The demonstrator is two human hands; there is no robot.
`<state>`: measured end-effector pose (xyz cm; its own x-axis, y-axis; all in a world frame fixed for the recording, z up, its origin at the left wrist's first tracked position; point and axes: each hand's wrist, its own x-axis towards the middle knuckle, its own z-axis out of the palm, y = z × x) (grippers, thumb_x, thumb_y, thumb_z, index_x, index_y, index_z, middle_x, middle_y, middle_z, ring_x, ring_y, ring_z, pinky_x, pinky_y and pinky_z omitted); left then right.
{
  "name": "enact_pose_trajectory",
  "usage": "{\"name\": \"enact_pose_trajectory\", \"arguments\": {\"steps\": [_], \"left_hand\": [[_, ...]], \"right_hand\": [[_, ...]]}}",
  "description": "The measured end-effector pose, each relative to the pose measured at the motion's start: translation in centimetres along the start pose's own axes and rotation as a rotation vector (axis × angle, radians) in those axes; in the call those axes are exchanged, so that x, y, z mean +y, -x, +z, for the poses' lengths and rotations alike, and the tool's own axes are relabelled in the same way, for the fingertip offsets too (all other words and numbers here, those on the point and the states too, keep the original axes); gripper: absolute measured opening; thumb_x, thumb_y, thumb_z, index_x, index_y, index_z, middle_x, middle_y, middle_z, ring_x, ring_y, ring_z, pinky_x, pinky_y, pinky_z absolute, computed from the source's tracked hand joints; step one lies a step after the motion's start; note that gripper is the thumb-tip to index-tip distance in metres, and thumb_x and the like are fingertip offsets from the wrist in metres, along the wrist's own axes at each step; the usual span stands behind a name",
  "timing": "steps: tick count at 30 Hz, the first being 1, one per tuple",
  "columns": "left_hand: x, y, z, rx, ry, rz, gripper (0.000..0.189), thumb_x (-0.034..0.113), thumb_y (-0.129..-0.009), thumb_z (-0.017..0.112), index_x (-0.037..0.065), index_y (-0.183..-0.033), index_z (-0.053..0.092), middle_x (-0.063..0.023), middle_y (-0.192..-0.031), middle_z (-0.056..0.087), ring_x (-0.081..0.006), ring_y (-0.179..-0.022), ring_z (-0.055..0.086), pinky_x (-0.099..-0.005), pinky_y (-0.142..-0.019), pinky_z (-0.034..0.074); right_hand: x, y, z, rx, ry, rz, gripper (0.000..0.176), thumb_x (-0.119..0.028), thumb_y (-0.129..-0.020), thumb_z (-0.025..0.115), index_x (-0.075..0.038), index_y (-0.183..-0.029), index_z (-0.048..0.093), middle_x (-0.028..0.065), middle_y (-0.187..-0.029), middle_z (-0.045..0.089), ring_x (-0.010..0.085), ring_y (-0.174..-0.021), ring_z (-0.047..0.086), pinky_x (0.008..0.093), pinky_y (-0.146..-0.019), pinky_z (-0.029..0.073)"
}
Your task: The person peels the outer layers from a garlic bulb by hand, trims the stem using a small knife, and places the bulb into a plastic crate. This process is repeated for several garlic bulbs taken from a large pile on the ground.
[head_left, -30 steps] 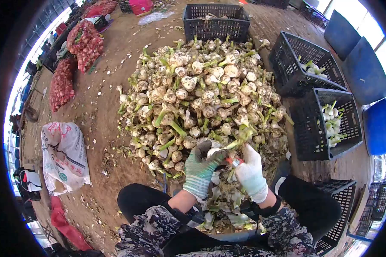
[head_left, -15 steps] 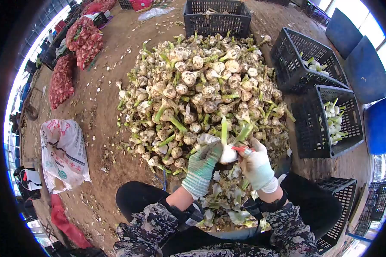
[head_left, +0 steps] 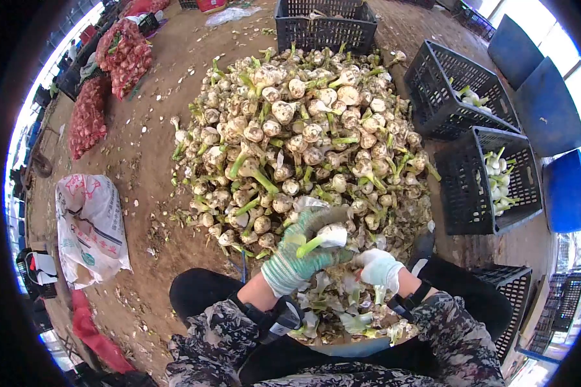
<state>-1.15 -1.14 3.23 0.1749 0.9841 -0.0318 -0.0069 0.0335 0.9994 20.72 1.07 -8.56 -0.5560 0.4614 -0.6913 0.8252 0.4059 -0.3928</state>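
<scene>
My left hand (head_left: 289, 266), in a green-and-white striped glove, is closed round a garlic bulb (head_left: 332, 235). The bulb is white and peeled, and its green stem points down to the left. Close by on the right is my right hand (head_left: 381, 268) in a pale glove, fingers curled together; whatever they hold is hidden. Beyond both hands rises a large heap of soil-marked garlic (head_left: 310, 135) with green stems. Below them, peeled skins and leaf scraps (head_left: 352, 319) lie between my knees.
At the right stand two black crates (head_left: 461, 187) (head_left: 432, 97) containing cleaned garlic. Another black crate (head_left: 326, 32) is behind the heap. On the left are a white woven sack (head_left: 93, 226) and red mesh bags (head_left: 124, 58). Blue panels (head_left: 568, 190) line the right side.
The bulb has turned in my left hand, its stem swinging from upward to down-left. My right hand has moved down and away from the bulb; the red object seen in it before is now hidden.
</scene>
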Motion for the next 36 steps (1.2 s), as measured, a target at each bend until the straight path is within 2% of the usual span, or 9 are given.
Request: {"name": "enact_pose_trajectory", "arguments": {"steps": [6, 7, 14, 16, 22, 23, 28, 30, 36], "left_hand": [[-1.5, -0.2, -0.7, -0.034, -0.033, 0.012, 0.074, 0.002, -0.061, 0.072, 0.005, -0.127, 0.038, -0.0059, -0.12, 0.049, -0.0163, -0.108, 0.047, -0.0301, -0.093, 0.037], [-1.3, -0.2, -0.5, -0.098, -0.041, -0.019, 0.072, 0.001, -0.062, 0.07, 0.005, -0.126, 0.039, -0.0066, -0.12, 0.049, -0.0161, -0.108, 0.047, -0.0298, -0.093, 0.037], [-2.9, -0.1, 0.5, -0.01, 0.153, 0.017, 0.048, 0.001, -0.071, 0.058, 0.0, -0.117, 0.043, -0.0005, -0.081, 0.054, -0.0062, -0.07, 0.049, -0.0215, -0.06, 0.043], [-1.8, 0.4, -0.3, -0.088, 0.497, -0.318, 0.077, -0.002, -0.063, 0.059, 0.005, -0.133, 0.028, -0.0039, -0.109, 0.051, -0.0094, -0.083, 0.05, -0.024, -0.076, 0.044], [0.0, 0.3, 0.2, -0.033, 0.31, -0.379, 0.079, 0.002, -0.066, 0.061, 0.007, -0.135, 0.024, -0.0056, -0.109, 0.05, -0.0092, -0.08, 0.049, -0.0233, -0.071, 0.044], [-1.6, 0.6, 0.2, 0.011, 0.236, -0.295, 0.061, 0.004, -0.074, 0.06, 0.004, -0.128, 0.031, 0.0014, -0.08, 0.053, -0.0075, -0.064, 0.047, -0.0204, -0.059, 0.042], [-2.2, 0.2, 1.1, 0.048, -0.065, 0.226, 0.068, 0.002, -0.074, 0.063, 0.005, -0.131, 0.026, 0.0003, -0.086, 0.054, -0.0077, -0.07, 0.05, -0.0221, -0.063, 0.045], [-0.9, 0.4, 1.1, 0.046, 0.324, -0.336, 0.081, 0.004, -0.063, 0.065, 0.002, -0.133, 0.026, -0.0096, -0.125, 0.042, -0.014, -0.107, 0.044, -0.0257, -0.091, 0.035], [-1.0, 0.3, 0.7, -0.007, 0.466, -0.33, 0.084, 0.0, -0.06, 0.063, 0.003, -0.134, 0.024, -0.0061, -0.121, 0.043, -0.0108, -0.095, 0.047, -0.0247, -0.086, 0.039]], "right_hand": [[-3.2, 4.1, -7.9, 0.342, -0.551, -0.069, 0.045, -0.034, -0.076, 0.063, 0.002, -0.102, 0.055, 0.0147, -0.089, 0.06, 0.0185, -0.085, 0.06, 0.0296, -0.073, 0.047], [-2.6, 3.4, -6.9, 0.552, -0.772, -0.255, 0.067, -0.055, -0.072, 0.057, 0.005, -0.103, 0.051, 0.0235, -0.083, 0.057, 0.0313, -0.081, 0.058, 0.0344, -0.071, 0.045], [-6.8, 3.9, -10.7, 0.347, -1.131, -0.453, 0.055, -0.031, -0.073, 0.068, 0.007, -0.105, 0.046, 0.0104, -0.099, 0.054, 0.0146, -0.091, 0.05, 0.028, -0.079, 0.041], [-7.1, 5.5, -12.2, 0.218, -1.194, -0.259, 0.055, -0.032, -0.074, 0.068, 0.007, -0.105, 0.046, 0.0095, -0.095, 0.054, 0.0126, -0.09, 0.049, 0.0267, -0.076, 0.042], [-7.1, 3.8, -10.2, 0.416, -1.101, -0.327, 0.056, -0.028, -0.072, 0.068, 0.007, -0.108, 0.044, 0.0082, -0.088, 0.055, 0.0115, -0.086, 0.051, 0.0267, -0.073, 0.044], [-8.5, 5.5, -10.9, 0.42, -1.283, -0.22, 0.057, -0.025, -0.069, 0.071, 0.008, -0.107, 0.044, 0.0105, -0.089, 0.055, 0.0142, -0.087, 0.052, 0.0276, -0.075, 0.044], [-8.5, 4.9, -9.3, 0.636, -1.028, -0.309, 0.059, -0.023, -0.068, 0.071, 0.008, -0.11, 0.044, 0.0119, -0.093, 0.057, 0.0154, -0.086, 0.054, 0.0264, -0.079, 0.042], [-7.7, 5.0, -10.0, 0.415, -1.287, -0.339, 0.054, -0.023, -0.072, 0.069, 0.007, -0.109, 0.045, 0.0093, -0.093, 0.056, 0.0137, -0.085, 0.053, 0.0257, -0.076, 0.043], [-6.7, 6.4, -10.4, 0.307, -1.197, -0.379, 0.048, -0.021, -0.075, 0.067, 0.006, -0.109, 0.045, 0.0051, -0.092, 0.055, 0.0103, -0.083, 0.052, 0.0255, -0.072, 0.044]]}}
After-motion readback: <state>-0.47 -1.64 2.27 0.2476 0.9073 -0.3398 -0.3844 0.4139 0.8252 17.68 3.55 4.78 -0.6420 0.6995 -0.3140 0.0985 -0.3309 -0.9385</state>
